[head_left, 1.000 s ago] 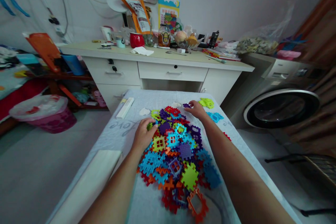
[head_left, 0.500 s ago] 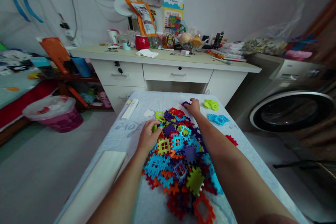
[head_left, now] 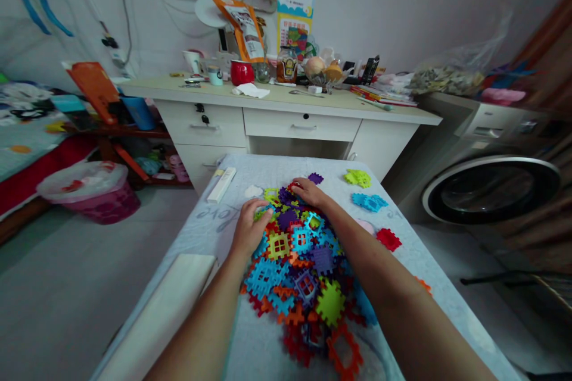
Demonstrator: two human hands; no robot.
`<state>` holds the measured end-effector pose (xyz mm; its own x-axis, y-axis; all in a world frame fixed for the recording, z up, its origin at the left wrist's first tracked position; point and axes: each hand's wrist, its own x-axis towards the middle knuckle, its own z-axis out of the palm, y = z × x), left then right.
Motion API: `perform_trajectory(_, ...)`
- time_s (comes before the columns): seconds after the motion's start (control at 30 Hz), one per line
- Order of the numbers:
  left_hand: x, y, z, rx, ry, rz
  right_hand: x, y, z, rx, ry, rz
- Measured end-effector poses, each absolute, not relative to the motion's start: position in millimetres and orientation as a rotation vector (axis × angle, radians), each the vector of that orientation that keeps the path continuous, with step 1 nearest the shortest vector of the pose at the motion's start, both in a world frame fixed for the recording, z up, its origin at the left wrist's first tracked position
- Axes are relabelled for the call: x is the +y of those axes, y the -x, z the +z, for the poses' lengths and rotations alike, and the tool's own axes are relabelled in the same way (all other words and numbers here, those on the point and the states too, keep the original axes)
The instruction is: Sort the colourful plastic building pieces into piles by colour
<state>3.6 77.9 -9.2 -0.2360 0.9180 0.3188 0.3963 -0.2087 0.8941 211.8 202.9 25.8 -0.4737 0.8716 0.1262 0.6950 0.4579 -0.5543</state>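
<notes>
A heap of toothed plastic interlocking blocks (head_left: pixel 288 247) in blue, purple, red, orange and green covers the middle of the table. At its left edge my left hand (head_left: pixel 250 225) is closed around a few green and blue blocks (head_left: pixel 264 212), partly hidden by the fingers. My right hand (head_left: pixel 310 193) reaches over the heap's far end, its fingertips curled onto a red block (head_left: pixel 293 187). Just beyond that hand lies a purple block (head_left: pixel 316 178). Along the right side sit lime-green blocks (head_left: pixel 357 178), blue blocks (head_left: pixel 369 202) and red blocks (head_left: pixel 388 239), apart from the heap.
A long white box (head_left: pixel 165 315) lies along the table's left edge, with a smaller white strip (head_left: pixel 221 185) farther back. Behind the table stands a cluttered white desk (head_left: pixel 304 122). A washing machine (head_left: pixel 487 161) is at right, a pink bin (head_left: pixel 93 196) at left.
My right hand has left the purple block at the back of the table and moved left to a red one on the heap. My left hand has barely moved.
</notes>
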Motion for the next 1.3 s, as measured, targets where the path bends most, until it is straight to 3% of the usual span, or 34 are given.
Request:
perform_trajectory(0.37, 79.8, 5.6, -2.9, 1.622, -1.509, 1.461, 169.3, -191.3, 49.0, -2.447, 1.115, 1.019)
perform_trajectory(0.7, 82.3, 12.4, -5.2, 1.569, -1.350, 1.420, 115.5, -185.8, 81.0, -2.601, 0.799, 1.184)
perform_trajectory(0.9, 80.9, 12.4, -3.9, 1.538, -1.349, 1.420, 99.2, -205.3, 98.2, -2.321, 0.674, 1.265)
perform_trajectory(1.0, 80.8, 11.2, -5.4, 1.537, -1.377, 1.401, 107.8, -235.1, 97.5, -2.110, 0.896, 1.098)
perform_trajectory(1.17, 80.7, 8.5, -6.9, 1.600, -1.489, 1.349, 126.0, -286.5, 73.4, -2.009, 1.647, 0.577)
perform_trajectory(1.3, 79.7, 6.5, -4.6, 1.618, -1.565, 1.331, 130.0, -296.4, 50.9, -2.089, 1.842, 0.540)
